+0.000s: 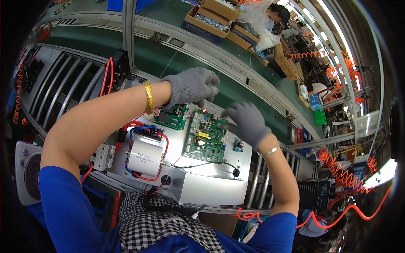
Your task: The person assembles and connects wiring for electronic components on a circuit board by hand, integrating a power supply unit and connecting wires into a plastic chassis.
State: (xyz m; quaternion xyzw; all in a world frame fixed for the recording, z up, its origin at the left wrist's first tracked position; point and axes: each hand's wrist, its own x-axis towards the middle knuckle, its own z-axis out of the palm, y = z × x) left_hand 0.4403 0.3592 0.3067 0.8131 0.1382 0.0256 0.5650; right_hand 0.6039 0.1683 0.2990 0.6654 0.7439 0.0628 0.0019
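Observation:
Both my hands wear grey knit gloves and hover over the far side of a metal chassis plate [173, 145]. My left hand [192, 86] is above the plate's far edge, its fingers loosely bent and apart, with nothing visible in them. To its right, my right hand [247, 124] is smeared by motion, so its grip cannot be made out. Beneath them lies a green circuit board [215, 141] with a yellow component. A smaller green board [175, 120] sits to its left, partly behind my left wrist. A white cylindrical capacitor [145, 158] with red and blue wires is mounted nearer me.
The plate rests on a roller conveyor [71, 80]. A bent silver panel [213, 189] forms its near side. At left stand a circuit breaker [101, 156] and a fan unit [29, 173]. Cardboard boxes [206, 25] sit beyond an aluminium frame; orange coiled hoses [341, 168] hang right.

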